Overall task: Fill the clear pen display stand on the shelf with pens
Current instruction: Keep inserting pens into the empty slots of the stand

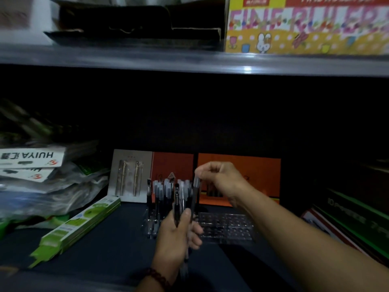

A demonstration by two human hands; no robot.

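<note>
1. The clear plastic pen display stand with a grid of holes [227, 226] sits on the dark lower shelf [117, 245], just in front of two orange boxes [240, 175]; its left part is packed with upright black pens with frosted caps [161, 191], while the holes to the right show bare
2. The left hand [176, 237] is wrapped around a bundle of black pens [177, 197], gripping them upright just in front of the stand, most likely as a ready supply kept close to the holes
3. The right hand [219, 178] pinches the capped top of a single black pen [195, 187] between thumb and fingertips, so it hangs tip down beside the bundle; holding it by the top probably lets the tip be steered into a hole without the knuckles knocking the pens already standing
4. Whether this pen's tip has reached a hole cannot be told, since the left hand hides its lower end
5. By my judgement the stand is roughly part filled, and the free holes on the right are the sensible target
6. Nearby lie flat green boxes [84, 224] to the left and a grey card with two gold pens [128, 178] leaning behind; a yellow ruler box [305, 26] stands on the shelf above
</note>
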